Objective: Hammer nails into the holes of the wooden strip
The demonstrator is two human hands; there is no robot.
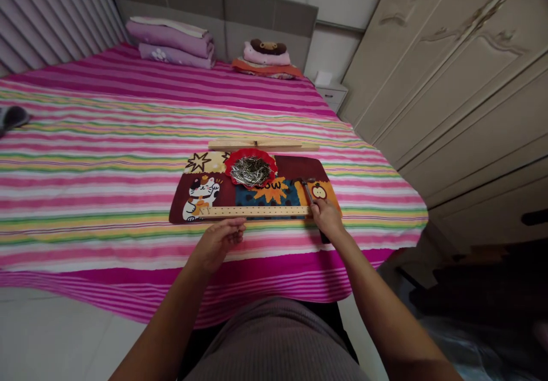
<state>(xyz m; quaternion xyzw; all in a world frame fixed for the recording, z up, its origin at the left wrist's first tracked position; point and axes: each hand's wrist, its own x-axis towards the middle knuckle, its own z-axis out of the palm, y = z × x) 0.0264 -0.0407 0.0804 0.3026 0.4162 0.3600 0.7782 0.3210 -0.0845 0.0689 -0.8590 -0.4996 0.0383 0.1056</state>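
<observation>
A light wooden strip (pixel 257 212) with rows of small dark marks lies along the front of a patterned mat (pixel 295 167). My right hand (pixel 326 216) is wrapped round a hammer (pixel 309 192) at the strip's right end. The hammer's head points away from me over the mat, and its dark handle shows below the hand. At the strip's front edge, my left hand (pixel 222 239) has its fingers curled and pressed together; anything in them is too small to make out. Behind the strip, a red scalloped bowl (pixel 231 159) holds a heap of metal nails (pixel 250 172).
More wooden strips (pixel 231 144) lie behind the mat on the striped bedspread (pixel 107 187). Folded purple bedding (pixel 175 41) and a smaller folded pile (pixel 266 58) sit by the headboard (pixel 274 9). A wardrobe (pixel 449 67) stands to the right; a dark grey object (pixel 15 117) is far left.
</observation>
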